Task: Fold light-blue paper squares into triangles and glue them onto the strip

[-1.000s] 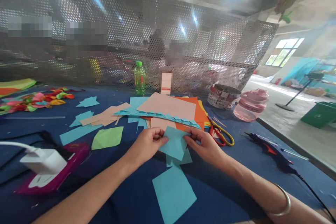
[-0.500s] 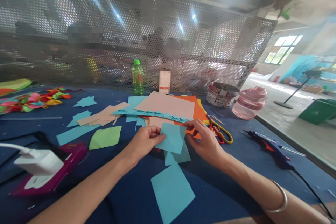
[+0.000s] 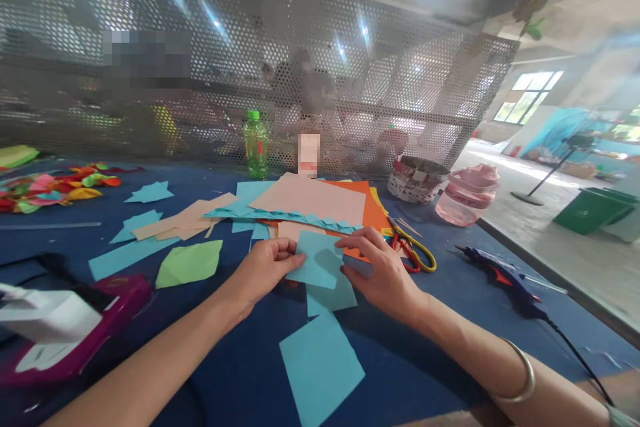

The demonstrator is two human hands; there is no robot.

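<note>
A light blue paper square (image 3: 316, 260) is held up off the table between my two hands. My left hand (image 3: 273, 267) pinches its left edge, thumb in front. At the right edge is my right hand (image 3: 383, 267), its fingertips over the upper corner and its thumb lower, by the edge. Below and partly behind the held piece lies another blue square (image 3: 333, 298), and a larger blue paper square (image 3: 323, 367) lies nearer me. Beyond my hands is a pile of paper topped by a pale pink sheet (image 3: 313, 197), with a folded blue zigzag strip (image 3: 285, 215) along its front.
Scissors (image 3: 420, 253) lie right of the pile, a glue gun (image 3: 505, 280) farther right. A green bottle (image 3: 255, 147), a round basket (image 3: 417, 179) and a pink container (image 3: 467, 193) stand behind. Left are a green paper piece (image 3: 190, 263) and a purple power strip (image 3: 120, 313).
The view has shifted slightly, so everything sits a little further left. My right fingers now overlap more of the blue square's right edge, and the thumb has come closer to it.
</note>
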